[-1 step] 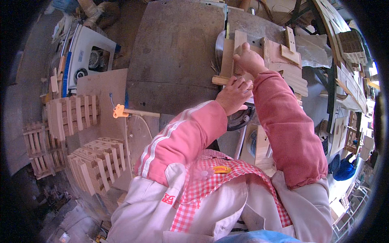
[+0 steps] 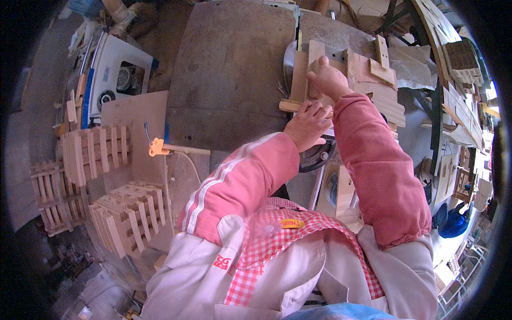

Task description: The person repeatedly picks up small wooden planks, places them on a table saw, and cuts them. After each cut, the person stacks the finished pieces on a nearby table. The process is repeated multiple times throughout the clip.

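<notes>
A pale wooden strip (image 2: 311, 56) lies lengthwise on a wooden jig (image 2: 373, 80) at the far right of a dark, worn work table (image 2: 229, 69). My right hand (image 2: 326, 79) presses down on this strip, fingers curled over it. My left hand (image 2: 308, 124) sits just in front, its fingers closed on the near end, where a short cross piece (image 2: 288, 105) sticks out to the left. A round grey blade guard (image 2: 287, 61) shows beside the strip. Both arms wear pink sleeves.
Stacks of slatted wooden frames (image 2: 96, 152) stand at the left, with more of these frames below (image 2: 128, 216). A white machine (image 2: 114, 74) sits far left, an orange clamp (image 2: 156, 146) on a plywood board (image 2: 136, 114). Shelves of wood pieces (image 2: 458, 101) line the right.
</notes>
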Action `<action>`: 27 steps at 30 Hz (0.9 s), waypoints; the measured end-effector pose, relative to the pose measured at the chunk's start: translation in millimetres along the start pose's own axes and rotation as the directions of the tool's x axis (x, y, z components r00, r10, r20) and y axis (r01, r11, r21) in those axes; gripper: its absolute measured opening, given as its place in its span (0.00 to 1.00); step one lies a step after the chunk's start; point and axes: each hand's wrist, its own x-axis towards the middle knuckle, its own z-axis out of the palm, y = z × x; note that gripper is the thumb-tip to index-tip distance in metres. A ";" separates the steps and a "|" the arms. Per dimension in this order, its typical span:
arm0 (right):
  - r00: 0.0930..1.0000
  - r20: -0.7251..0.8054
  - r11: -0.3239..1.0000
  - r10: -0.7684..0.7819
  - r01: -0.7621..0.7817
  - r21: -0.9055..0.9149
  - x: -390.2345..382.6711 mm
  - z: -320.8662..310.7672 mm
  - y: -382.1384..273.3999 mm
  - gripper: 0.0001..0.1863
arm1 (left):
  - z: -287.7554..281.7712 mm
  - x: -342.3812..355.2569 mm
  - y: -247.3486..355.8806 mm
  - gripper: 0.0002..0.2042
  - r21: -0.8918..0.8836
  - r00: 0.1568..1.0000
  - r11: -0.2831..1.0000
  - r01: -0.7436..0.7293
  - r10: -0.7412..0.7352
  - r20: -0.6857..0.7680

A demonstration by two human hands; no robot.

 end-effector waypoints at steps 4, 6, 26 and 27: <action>1.000 0.003 1.000 0.022 -0.022 0.003 9.7 -2.4 1.7 0.32 | -1.0 6.5 -5.1 0.29 -0.002 1.000 1.000 0.004 -0.004 0.031; 1.000 0.008 1.000 0.022 -0.022 -0.002 14.4 -3.8 2.3 0.32 | -1.9 9.7 -7.5 0.30 -0.001 0.999 1.000 0.007 -0.007 0.042; 1.000 0.015 1.000 0.005 -0.005 0.019 -78.4 21.5 -8.9 0.29 | -6.6 -55.5 54.0 0.29 -0.042 0.997 0.999 0.035 -0.032 0.073; 1.000 0.002 1.000 -0.007 0.007 0.027 -89.4 24.2 -9.7 0.29 | -6.5 -63.5 60.5 0.29 -0.044 0.998 0.999 0.026 -0.023 0.066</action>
